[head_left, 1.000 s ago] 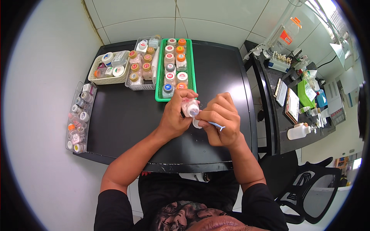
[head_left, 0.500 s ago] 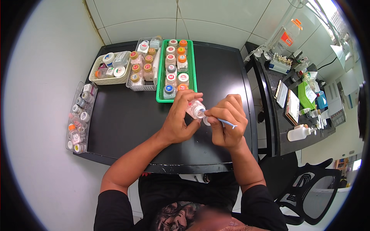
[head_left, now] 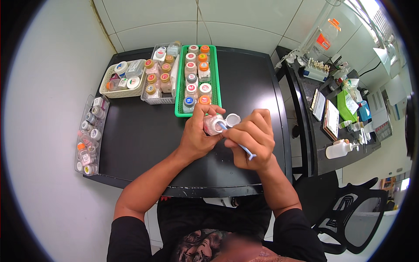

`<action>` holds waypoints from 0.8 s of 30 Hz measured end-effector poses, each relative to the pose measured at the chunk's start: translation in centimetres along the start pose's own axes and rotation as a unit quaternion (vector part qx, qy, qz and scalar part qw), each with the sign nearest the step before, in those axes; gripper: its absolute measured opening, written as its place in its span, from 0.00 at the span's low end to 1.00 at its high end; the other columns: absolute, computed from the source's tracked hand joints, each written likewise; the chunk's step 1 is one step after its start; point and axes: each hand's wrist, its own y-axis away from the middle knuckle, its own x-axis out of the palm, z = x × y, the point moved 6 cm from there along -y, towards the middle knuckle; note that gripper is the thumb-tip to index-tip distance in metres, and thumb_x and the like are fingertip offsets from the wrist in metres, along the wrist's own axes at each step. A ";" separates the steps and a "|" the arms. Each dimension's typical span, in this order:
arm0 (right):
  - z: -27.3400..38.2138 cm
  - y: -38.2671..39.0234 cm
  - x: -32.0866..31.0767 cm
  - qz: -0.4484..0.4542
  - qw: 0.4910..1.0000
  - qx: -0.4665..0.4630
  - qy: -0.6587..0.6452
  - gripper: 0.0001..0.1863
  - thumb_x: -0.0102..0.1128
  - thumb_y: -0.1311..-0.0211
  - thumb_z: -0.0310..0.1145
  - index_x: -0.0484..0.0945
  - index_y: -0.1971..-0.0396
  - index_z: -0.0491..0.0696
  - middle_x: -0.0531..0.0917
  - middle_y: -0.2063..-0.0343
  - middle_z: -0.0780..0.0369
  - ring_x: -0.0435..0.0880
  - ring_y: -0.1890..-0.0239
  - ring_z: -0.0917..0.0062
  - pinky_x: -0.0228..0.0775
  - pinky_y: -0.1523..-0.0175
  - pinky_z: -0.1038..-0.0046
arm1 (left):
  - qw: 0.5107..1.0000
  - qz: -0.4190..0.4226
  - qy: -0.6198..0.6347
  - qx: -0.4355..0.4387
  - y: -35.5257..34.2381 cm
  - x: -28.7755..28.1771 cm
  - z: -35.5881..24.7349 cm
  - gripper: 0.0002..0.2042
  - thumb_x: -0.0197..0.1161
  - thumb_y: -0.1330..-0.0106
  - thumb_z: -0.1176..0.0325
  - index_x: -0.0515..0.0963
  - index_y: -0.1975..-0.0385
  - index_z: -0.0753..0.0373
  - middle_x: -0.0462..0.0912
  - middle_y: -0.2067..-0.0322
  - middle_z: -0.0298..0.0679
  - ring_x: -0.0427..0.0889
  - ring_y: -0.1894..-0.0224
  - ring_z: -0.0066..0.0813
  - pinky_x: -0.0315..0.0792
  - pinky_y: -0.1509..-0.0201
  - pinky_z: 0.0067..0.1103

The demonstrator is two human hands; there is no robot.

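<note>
Tilted over the table, a small clear bottle (head_left: 211, 123) with pinkish contents sits in my left hand (head_left: 194, 135), whose fingers and thumb wrap its sides. Its white flip lid (head_left: 233, 119) hangs open beside the mouth, close to the fingers of my right hand. My right hand (head_left: 255, 137) pinches a thin light-blue plastic stick (head_left: 248, 152) with a forked tail. The stick's front end is in the bottle's mouth, so its tip is hidden. Just beyond my left hand stands a green basket (head_left: 177, 109) holding rows of bottles with orange, white, grey and blue caps.
Left of the green basket are a clear bin (head_left: 158, 100) of gold-capped bottles and a cream basket (head_left: 124, 93) of jars. A long clear tray (head_left: 77, 168) of small jars lines the table's left edge. On the right, a dark side counter (head_left: 321, 161) carries a white pump bottle (head_left: 337, 150).
Both hands have shifted slightly left with the bottle and stick. The bottle has turned, so the open lid now shows its face, and the stick slants more steeply.
</note>
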 end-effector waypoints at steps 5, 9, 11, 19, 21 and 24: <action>0.2 -0.1 0.7 0.032 0.999 -0.004 0.023 0.10 0.76 0.53 0.31 0.84 0.70 0.50 0.82 0.74 0.68 0.74 0.73 0.72 0.63 0.56 0.65 | 1.000 0.016 0.002 -0.018 0.1 -0.2 0.0 0.30 0.79 0.43 0.77 0.68 0.44 0.63 0.83 0.50 0.46 0.86 0.49 0.37 0.81 0.46 0.31; 0.3 -0.2 0.1 0.024 0.999 0.003 -0.033 0.10 0.76 0.53 0.31 0.84 0.70 0.50 0.82 0.73 0.68 0.75 0.72 0.72 0.63 0.55 0.65 | 0.999 0.035 -0.037 0.000 -0.3 -0.3 -1.5 0.32 0.77 0.46 0.79 0.71 0.40 0.63 0.82 0.49 0.46 0.84 0.45 0.37 0.78 0.40 0.33; 0.0 -0.1 -0.3 0.000 1.000 0.012 -0.018 0.11 0.77 0.55 0.31 0.84 0.70 0.50 0.82 0.74 0.68 0.75 0.72 0.72 0.63 0.56 0.65 | 0.995 0.033 -0.072 0.057 -0.6 -0.3 -2.6 0.33 0.75 0.49 0.82 0.74 0.38 0.63 0.81 0.46 0.45 0.81 0.41 0.39 0.75 0.35 0.34; -0.4 0.0 -0.3 -0.017 1.000 0.011 -0.018 0.10 0.77 0.50 0.32 0.85 0.69 0.49 0.83 0.74 0.67 0.75 0.72 0.72 0.63 0.56 0.65 | 0.997 0.012 -0.029 0.068 -0.9 -0.3 -1.4 0.29 0.75 0.44 0.82 0.74 0.40 0.63 0.79 0.45 0.42 0.81 0.40 0.37 0.76 0.36 0.30; -0.2 -0.2 -0.5 -0.013 1.000 0.021 -0.013 0.11 0.78 0.51 0.31 0.85 0.68 0.49 0.84 0.73 0.67 0.75 0.72 0.72 0.63 0.57 0.65 | 0.999 -0.001 -0.014 0.049 -0.5 -0.5 -1.1 0.30 0.78 0.48 0.82 0.76 0.43 0.62 0.82 0.46 0.42 0.82 0.41 0.39 0.76 0.37 0.33; 0.4 -0.6 -0.2 0.016 1.000 0.008 0.002 0.09 0.77 0.48 0.32 0.84 0.68 0.48 0.84 0.73 0.67 0.76 0.71 0.72 0.63 0.57 0.65 | 0.999 -0.008 0.048 -0.023 0.0 -0.3 0.1 0.28 0.80 0.45 0.79 0.75 0.44 0.62 0.83 0.49 0.41 0.84 0.46 0.33 0.78 0.41 0.30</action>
